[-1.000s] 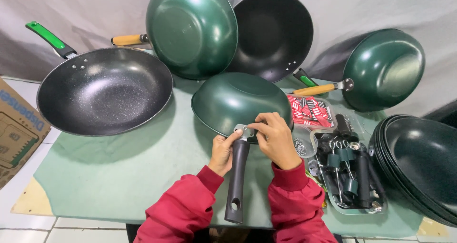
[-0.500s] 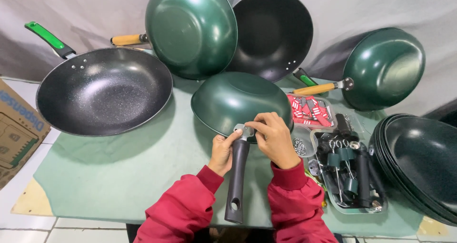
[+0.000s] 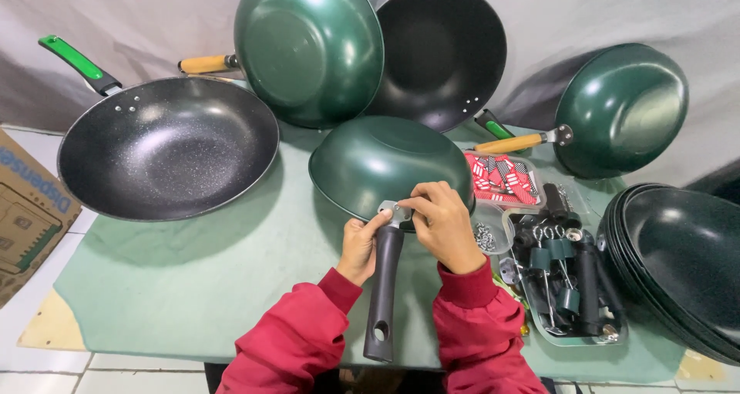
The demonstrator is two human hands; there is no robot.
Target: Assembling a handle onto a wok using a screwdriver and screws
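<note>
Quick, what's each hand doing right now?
Left hand: closed on the black handle.
Right hand: fingers pinch the metal bracket at the green wok.

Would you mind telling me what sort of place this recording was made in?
Probably a small cookware assembly bench. Finished woks lean against a cloth backdrop, handleless pan bodies sit stacked, and a tray of loose handles lies by them. The left hand and right hand hold a black handle to an upturned green wok.

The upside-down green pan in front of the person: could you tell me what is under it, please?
The upside-down green pan rests rim-down on the green table cover. Whatever lies beneath its bowl is hidden. At its near rim, both hands hold a black handle.
</note>
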